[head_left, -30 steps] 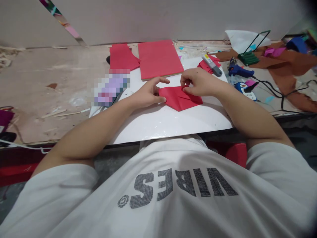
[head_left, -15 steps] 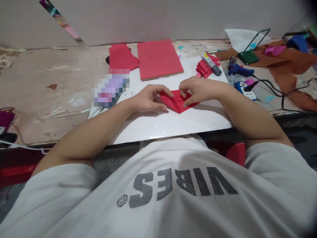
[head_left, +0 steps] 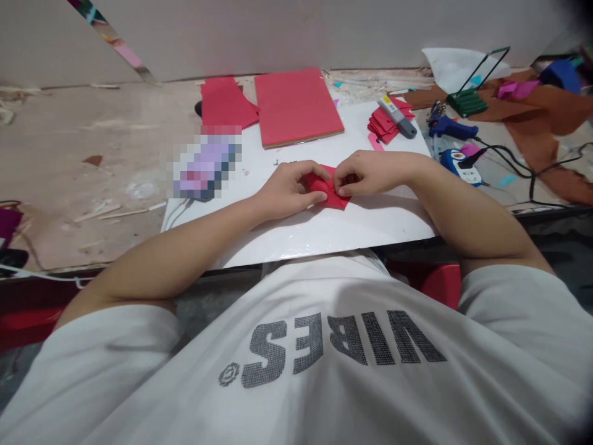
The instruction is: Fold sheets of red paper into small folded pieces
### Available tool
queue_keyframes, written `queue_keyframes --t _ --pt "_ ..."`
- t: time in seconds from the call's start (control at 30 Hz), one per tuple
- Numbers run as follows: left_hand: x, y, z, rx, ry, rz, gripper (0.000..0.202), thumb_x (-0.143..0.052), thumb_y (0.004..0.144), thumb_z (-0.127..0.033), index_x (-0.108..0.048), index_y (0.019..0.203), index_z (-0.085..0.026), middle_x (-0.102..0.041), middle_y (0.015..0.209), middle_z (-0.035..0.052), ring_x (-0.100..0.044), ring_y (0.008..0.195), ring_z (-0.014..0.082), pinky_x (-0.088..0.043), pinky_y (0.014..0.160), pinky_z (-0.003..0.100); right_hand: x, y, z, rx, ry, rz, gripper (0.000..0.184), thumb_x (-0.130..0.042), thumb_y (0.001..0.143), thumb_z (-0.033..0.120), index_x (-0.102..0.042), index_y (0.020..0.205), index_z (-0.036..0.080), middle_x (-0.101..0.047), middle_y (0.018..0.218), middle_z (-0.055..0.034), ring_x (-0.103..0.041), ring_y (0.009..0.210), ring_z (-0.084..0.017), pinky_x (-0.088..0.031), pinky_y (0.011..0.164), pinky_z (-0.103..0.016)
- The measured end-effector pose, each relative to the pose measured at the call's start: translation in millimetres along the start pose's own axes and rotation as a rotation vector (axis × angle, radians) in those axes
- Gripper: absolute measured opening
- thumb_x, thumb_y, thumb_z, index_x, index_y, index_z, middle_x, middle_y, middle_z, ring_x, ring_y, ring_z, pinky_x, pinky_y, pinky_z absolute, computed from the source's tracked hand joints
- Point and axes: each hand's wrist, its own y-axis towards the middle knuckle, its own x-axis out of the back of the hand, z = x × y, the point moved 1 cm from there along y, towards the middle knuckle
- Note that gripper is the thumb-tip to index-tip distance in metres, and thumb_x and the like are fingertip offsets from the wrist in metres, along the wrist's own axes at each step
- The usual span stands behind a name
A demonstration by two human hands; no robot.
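A small folded piece of red paper point(head_left: 334, 199) lies on the white board point(head_left: 278, 238) in front of me, its creases meeting near the middle. My left hand point(head_left: 296, 188) curves round the paper's left side, thumb on the near part and forefinger on the far part, holding it. From the right, my right hand point(head_left: 365, 173) pinches the paper near its centre with thumb and bent fingers. Both hands hide parts of the paper's sides, and my fingertips almost meet over it.
Behind my hands are a stack of red sheets point(head_left: 299, 108) and loose red sheets point(head_left: 225, 105). A grey cutter point(head_left: 397, 116) rests on small red pieces point(head_left: 382, 125). A blue glue gun point(head_left: 451, 128) and power socket point(head_left: 461, 167) sit right; a blurred-out object point(head_left: 204, 167) stands left.
The paper's right part has been folded inward, making it narrower. My left hand has shifted slightly right, and my right fingers have closed at the paper's centre.
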Motion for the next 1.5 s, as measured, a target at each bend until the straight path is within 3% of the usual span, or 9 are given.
queue_keyframes --t 0.23,0.43,0.57,0.67,0.83,1.07,1.27,1.37,1.5 --pt "21.0 1 17 -0.143 0.053 -0.025 0.066 -0.099 0.096 -0.051 -0.08 0.155 -0.027 -0.088 0.127 0.0098 -0.083 0.107 0.0284 -0.07 0.1 0.045 -8 2 8 -0.047 -0.097 -0.052 0.044 -0.11 0.089 0.05 -0.076 0.101 0.025 -0.077 0.099 -0.0022 -0.065 0.092 -0.024 -0.04 0.085 -0.038" --pt "39.4 15 26 -0.274 0.174 0.019 0.025 -0.094 0.099 -0.047 -0.092 0.112 -0.026 -0.083 0.123 0.0111 -0.08 0.108 0.0291 -0.069 0.102 0.048 -18 6 17 -0.018 -0.184 -0.147 0.028 -0.099 0.094 0.038 -0.074 0.096 0.025 -0.076 0.097 -0.0044 -0.062 0.092 -0.026 -0.041 0.085 -0.041" --pt "33.2 14 16 -0.071 0.103 0.129 0.023 -0.089 0.097 -0.045 -0.095 0.101 -0.024 -0.091 0.105 0.0081 -0.083 0.096 0.0261 -0.067 0.09 0.04 -9 4 4 0.029 -0.166 -0.175 0.021 -0.097 0.096 0.04 -0.083 0.104 0.025 -0.083 0.108 -0.0058 -0.068 0.097 -0.028 -0.047 0.09 -0.041" --pt "29.4 11 9 0.064 0.118 0.059 0.024 -0.088 0.096 -0.043 -0.093 0.097 -0.02 -0.087 0.088 0.0048 -0.078 0.081 0.0216 -0.061 0.078 0.034 -2 3 -6 0.044 -0.123 -0.189 0.022 -0.098 0.099 0.043 -0.089 0.11 0.026 -0.086 0.113 -0.006 -0.073 0.102 -0.028 -0.05 0.095 -0.041" --pt "28.6 16 17 0.205 0.064 -0.024 0.019 -0.094 0.088 -0.035 -0.088 0.102 -0.023 -0.086 0.09 0.0035 -0.076 0.077 0.0217 -0.06 0.071 0.035 0 5 -14 0.047 -0.066 -0.199 0.029 -0.1 0.102 0.054 -0.093 0.106 0.027 -0.088 0.114 -0.006 -0.074 0.106 -0.028 -0.052 0.099 -0.04" --pt "30.2 22 45 0.172 0.016 0.002 0.035 -0.099 0.082 -0.035 -0.084 0.112 -0.027 -0.08 0.083 0.0006 -0.073 0.071 0.0215 -0.057 0.064 0.036 0 10 -18 0.043 0.005 -0.163 0.039 -0.095 0.107 0.061 -0.091 0.095 0.024 -0.086 0.12 -0.0076 -0.072 0.106 -0.026 -0.052 0.099 -0.041" --pt "27.3 22 39 0.103 -0.117 0.08 0.033 -0.104 0.086 -0.05 -0.083 0.093 -0.024 -0.081 0.081 0.0051 -0.072 0.071 0.0218 -0.06 0.063 0.039 -1 16 -23 0.027 0.051 -0.116 0.05 -0.103 0.099 0.07 -0.087 0.089 0.024 -0.082 0.106 -0.0058 -0.069 0.105 -0.026 -0.051 0.097 -0.04" --pt "31.6 20 31 0.061 -0.078 0.108 0.033 -0.102 0.09 -0.055 -0.09 0.097 -0.025 -0.083 0.084 0.0071 -0.074 0.079 0.0252 -0.064 0.074 0.046 -2 17 -23 0.03 0.064 -0.11 0.051 -0.103 0.099 0.072 -0.086 0.089 0.024 -0.082 0.105 -0.0052 -0.068 0.103 -0.025 -0.05 0.096 -0.039" --pt "39.1 18 23 -0.133 0.235 0.123 0.032 -0.1 0.096 -0.059 -0.098 0.102 -0.028 -0.09 0.107 0.0105 -0.076 0.11 0.034 -0.058 0.116 0.066 -3 17 -21 0.031 0.064 -0.115 0.047 -0.104 0.098 0.068 -0.088 0.091 0.025 -0.083 0.105 -0.0052 -0.068 0.102 -0.025 -0.051 0.096 -0.04"
